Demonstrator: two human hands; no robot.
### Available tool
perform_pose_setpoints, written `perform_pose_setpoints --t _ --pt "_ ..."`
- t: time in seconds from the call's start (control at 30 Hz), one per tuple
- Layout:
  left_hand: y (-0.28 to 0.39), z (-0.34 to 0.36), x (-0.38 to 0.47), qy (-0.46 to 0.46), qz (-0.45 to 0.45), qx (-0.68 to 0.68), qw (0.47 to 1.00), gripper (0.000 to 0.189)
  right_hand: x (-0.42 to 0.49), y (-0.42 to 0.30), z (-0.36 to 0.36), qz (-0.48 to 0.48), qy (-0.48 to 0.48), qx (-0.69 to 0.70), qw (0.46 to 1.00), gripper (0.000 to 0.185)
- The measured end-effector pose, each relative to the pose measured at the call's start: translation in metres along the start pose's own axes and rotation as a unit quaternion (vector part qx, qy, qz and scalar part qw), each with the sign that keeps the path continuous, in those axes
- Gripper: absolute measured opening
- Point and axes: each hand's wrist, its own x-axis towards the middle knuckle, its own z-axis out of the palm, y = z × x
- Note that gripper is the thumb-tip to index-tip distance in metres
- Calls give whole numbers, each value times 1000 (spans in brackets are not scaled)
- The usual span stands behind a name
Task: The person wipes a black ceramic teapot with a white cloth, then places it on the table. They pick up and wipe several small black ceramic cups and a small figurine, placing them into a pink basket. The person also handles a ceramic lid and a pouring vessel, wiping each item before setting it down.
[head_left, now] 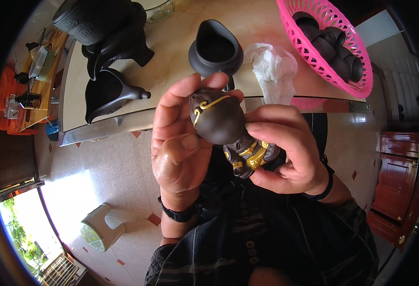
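Observation:
A dark clay figurine (220, 123) with a gold headband and gold-painted clothing is held between both hands, head towards the upper left. My left hand (180, 143) cups its head, the thumb at one side and the fingers behind. With my right hand (288, 153) I grip its body between thumb and fingers. Just beyond the figurine, a black clay pitcher (214, 53) stands on the table (170, 46). Beside that pitcher lies a crumpled white paper towel (272, 68), hanging over the table's edge. The side of the figurine's body towards my right palm is partly hidden.
Left on the table are a black spouted vessel (113, 91) with a handle and a larger dark clay piece (98, 28). A pink plastic basket (361, 85) at the right holds several black cups (323, 48). A plastic stool (102, 227) stands on the floor, lower left.

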Motion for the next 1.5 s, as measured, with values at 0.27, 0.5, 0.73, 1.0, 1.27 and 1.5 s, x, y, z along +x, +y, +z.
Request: perform_pose_setpoints --t 0.27,0.5,0.73,1.0,1.27,1.5 --pt "2 7 -2 44 4 56 997 69 -7 7 5 45 11 110 993 66" --pt "1 7 -2 45 8 73 996 68 -12 10 7 76 19 161 984 65" --pt "1 8 -2 44 14 78 996 68 -13 11 5 76 18 160 984 66" --pt "1 7 -1 25 26 89 995 66 -12 10 5 76 17 164 983 66" --pt "0 8 -2 19 25 89 996 64 -11 7 8 117 33 332 935 59" --pt "-3 21 -6 26 2 158 987 63 -10 -2 0 305 15 381 873 44"
